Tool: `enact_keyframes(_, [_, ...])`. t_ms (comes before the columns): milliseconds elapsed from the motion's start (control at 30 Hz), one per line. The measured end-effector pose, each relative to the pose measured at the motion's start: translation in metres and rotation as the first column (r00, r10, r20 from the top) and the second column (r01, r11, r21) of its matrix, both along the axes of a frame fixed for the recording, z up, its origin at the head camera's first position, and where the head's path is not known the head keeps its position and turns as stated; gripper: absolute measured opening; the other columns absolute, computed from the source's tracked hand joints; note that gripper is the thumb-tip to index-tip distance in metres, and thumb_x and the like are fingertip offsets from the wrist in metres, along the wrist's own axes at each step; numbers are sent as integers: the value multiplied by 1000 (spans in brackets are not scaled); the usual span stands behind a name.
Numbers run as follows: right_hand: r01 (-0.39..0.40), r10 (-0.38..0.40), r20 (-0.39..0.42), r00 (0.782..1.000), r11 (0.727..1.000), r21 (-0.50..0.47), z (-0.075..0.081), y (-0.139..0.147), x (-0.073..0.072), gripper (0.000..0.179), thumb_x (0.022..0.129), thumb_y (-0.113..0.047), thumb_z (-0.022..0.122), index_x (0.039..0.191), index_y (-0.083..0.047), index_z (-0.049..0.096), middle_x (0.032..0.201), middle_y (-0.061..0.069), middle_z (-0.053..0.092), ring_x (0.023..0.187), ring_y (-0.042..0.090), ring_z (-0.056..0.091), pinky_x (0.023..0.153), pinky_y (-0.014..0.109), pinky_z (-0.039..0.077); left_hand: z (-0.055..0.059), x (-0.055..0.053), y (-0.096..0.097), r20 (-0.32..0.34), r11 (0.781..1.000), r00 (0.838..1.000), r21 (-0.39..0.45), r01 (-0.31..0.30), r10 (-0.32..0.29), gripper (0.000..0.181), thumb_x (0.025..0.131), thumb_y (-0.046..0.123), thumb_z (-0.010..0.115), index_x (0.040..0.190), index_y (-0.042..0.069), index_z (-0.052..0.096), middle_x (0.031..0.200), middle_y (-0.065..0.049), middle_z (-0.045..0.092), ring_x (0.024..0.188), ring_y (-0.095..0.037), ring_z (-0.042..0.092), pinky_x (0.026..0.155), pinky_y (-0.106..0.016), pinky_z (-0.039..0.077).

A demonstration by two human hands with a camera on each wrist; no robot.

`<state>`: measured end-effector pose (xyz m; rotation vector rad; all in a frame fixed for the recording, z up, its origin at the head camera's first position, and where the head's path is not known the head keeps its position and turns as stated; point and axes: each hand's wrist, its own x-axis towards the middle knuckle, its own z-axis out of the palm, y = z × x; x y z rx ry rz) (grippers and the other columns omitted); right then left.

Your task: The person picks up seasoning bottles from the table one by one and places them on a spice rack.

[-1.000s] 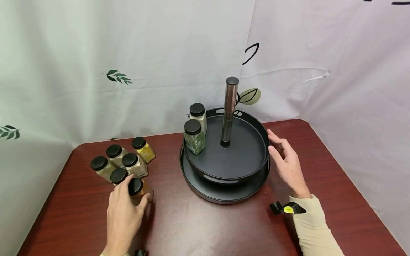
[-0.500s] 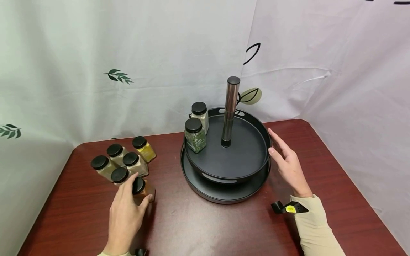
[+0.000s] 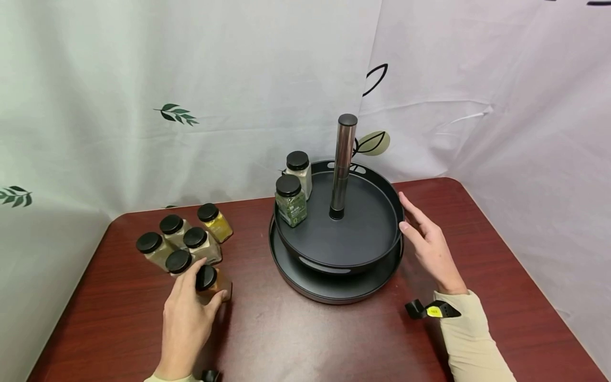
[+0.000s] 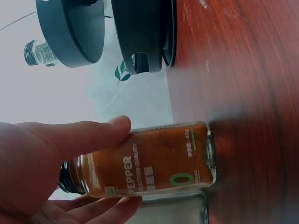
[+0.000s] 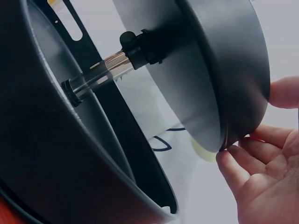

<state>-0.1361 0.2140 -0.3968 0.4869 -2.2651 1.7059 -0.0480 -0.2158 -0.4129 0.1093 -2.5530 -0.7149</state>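
My left hand (image 3: 186, 323) grips a glass spice jar (image 4: 154, 161) of orange-brown powder, labelled PEPPER, with a black lid. Thumb and fingers lie on opposite sides of it. The jar stands upright, its base down by the table. On the right, my other hand (image 3: 431, 254) touches the outer wall of the upper tier (image 3: 343, 244) of a black two-tier round turntable. In the right wrist view, its thumb rests on the wall and its fingertips (image 5: 229, 161) are at the lower edge. Two spice jars, one with green herbs (image 3: 292, 207) and one pale (image 3: 300, 172), stand on that tier.
Several other black-lidded spice jars cluster at the left, among them a yellow one (image 3: 217, 225). A metal post (image 3: 342, 164) rises from the turntable's middle. The lower tier (image 3: 334, 294) sits on the red-brown table (image 3: 305, 345). A white curtain (image 3: 238, 79) hangs behind.
My left hand and the pepper jar have shifted slightly right. The upper tier has turned a little, moving its two jars slightly back and right. The right hand remains at the rim.
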Motion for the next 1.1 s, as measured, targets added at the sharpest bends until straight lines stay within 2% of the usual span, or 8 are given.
enact_keyframes(167, [0, 0, -11, 1000, 1000, -6, 1, 1, 1, 51, 102, 2, 51, 153, -5, 42, 158, 10, 39, 142, 12, 40, 110, 17, 35, 0, 0, -1, -5, 1000, 1000, 9, -10, 10, 80, 62, -3, 93, 134, 3, 58, 117, -27, 62, 105, -45, 61, 82, -60, 49])
enact_keyframes(367, [-7, 7, -17, 1000, 1000, -13, 2, 1, 0, 51, 102, 3, 51, 152, -4, 43, 157, 21, 37, 142, 13, 41, 109, 18, 36, 2, 0, -1, 11, 1000, 1000, 19, -19, 19, 78, 63, -2, 92, 133, 3, 58, 117, -26, 62, 104, -44, 62, 81, -59, 49])
enact_keyframes(600, [-12, 12, -15, 1000, 1000, -16, 1, 2, 1, 51, 102, 4, 51, 151, -3, 43, 158, 17, 38, 143, 18, 41, 108, 18, 38, 3, 0, -1, 6, 999, 1000, 29, -26, 25, 75, 64, 1, 92, 132, 3, 59, 115, -24, 64, 101, -43, 63, 79, -58, 49])
enact_keyframes(833, [-9, 9, -17, 1000, 1000, -28, 1, 2, 2, 50, 102, 3, 51, 151, -2, 43, 157, 22, 37, 142, 15, 41, 109, 18, 36, 12, 0, 2, -16, 998, 999, 57, -37, 38, 77, 66, 2, 91, 135, 5, 58, 116, -21, 66, 93, -39, 66, 77, -56, 51])
enact_keyframes(1000, [-12, 12, -18, 1000, 999, -31, 1, 2, 2, 51, 101, 4, 51, 151, -1, 43, 157, 20, 38, 142, 15, 41, 109, 18, 36, 20, 0, 5, -8, 996, 998, 70, -63, 63, 79, 69, 6, 90, 140, 7, 55, 105, -19, 69, 80, -34, 67, 72, -55, 51])
enact_keyframes(1100, [-12, 12, -19, 1000, 1000, -29, 0, 2, 2, 51, 101, 5, 51, 151, -2, 43, 157, 18, 38, 142, 16, 41, 109, 18, 37, 24, 0, 8, -6, 993, 997, 95, -73, 74, 80, 71, 8, 90, 142, 8, 53, 101, -18, 70, 80, -33, 68, 72, -54, 51])
